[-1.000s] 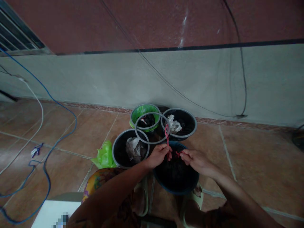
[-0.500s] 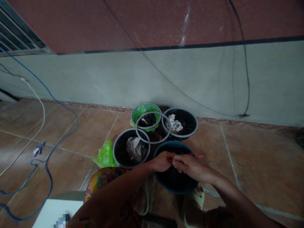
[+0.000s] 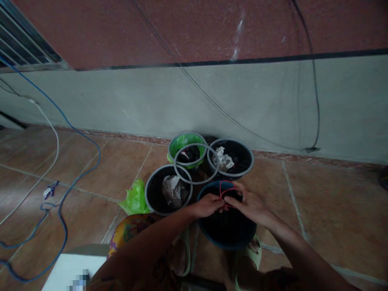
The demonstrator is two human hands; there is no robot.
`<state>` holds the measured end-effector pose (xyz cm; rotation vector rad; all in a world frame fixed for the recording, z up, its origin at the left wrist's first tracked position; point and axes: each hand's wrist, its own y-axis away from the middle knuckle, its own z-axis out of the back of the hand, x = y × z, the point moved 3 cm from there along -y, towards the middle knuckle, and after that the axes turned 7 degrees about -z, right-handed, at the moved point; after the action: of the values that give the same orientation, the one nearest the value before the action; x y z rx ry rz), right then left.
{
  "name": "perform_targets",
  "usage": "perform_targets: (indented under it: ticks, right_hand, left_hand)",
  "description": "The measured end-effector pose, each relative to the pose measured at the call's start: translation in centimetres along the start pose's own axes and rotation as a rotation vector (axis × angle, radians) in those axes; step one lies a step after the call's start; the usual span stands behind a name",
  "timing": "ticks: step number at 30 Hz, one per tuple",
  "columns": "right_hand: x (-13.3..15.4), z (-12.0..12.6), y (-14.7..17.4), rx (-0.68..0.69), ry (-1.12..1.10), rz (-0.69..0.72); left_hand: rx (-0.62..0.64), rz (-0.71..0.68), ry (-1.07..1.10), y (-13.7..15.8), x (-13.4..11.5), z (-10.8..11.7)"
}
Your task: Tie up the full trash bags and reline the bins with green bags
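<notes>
I am holding both hands above the mouth of the blue bucket (image 3: 226,244), nearer to its far rim than to its near rim. The bucket is standing on the tiled floor (image 3: 327,202), between my two feet in pale sandals (image 3: 256,254). My left hand (image 3: 209,205) is reaching over the left rim, and its fingers are pinching together on a thin red string (image 3: 223,193). My right hand (image 3: 247,203) is coming over the right rim and is standing partly open, thumb and forefinger apart. The red string is making a loop between the two hands and is touching the right fingers; how firmly they are gripping it, I cannot tell. The inside of the bucket is looking too dark to read.

Near the far edge of the floor, along the wall, a green-lined bin (image 3: 184,139) and a black bin (image 3: 236,174) with crumpled paper (image 3: 223,159) are standing side by side. Closer to me, another black bin (image 3: 151,202) is holding crumpled brown-grey paper (image 3: 174,190). A grey ring (image 3: 197,183) is showing between these three bins, overlapping their rims. Beside the left rim of the nearer black bin, a bright green bag (image 3: 136,198) is lying on the floor.
</notes>
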<state>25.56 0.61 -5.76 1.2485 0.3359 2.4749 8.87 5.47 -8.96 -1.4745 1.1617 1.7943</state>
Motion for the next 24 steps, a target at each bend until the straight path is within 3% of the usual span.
perform_targets:
  ticks: [7,11,13,18,24]
  right_hand:
    - [1.5,-1.3,1.7,0.252,0.192,-0.018]
    - [1.7,-1.7,2.3,0.344,0.209,0.004]
    - [1.0,-1.6,2.0,0.287,0.216,-0.014]
    - [-1.1,-0.1,0.4,0.023,0.296,-0.094]
    - [-0.4,0.2,-0.1,-0.082,0.079,-0.061]
  left_hand:
    - [-0.222,0.116,0.121,0.0,0.2,0.9]
    - [-0.266,0.136,-0.014,0.1,0.2,1.4]
    - [-0.249,0.087,-0.196,0.1,0.0,1.5]
    - [-0.147,-0.221,-0.621,0.4,-1.4,1.1]
    - [0.003,-0.46,-0.95,1.1,-2.5,0.4]
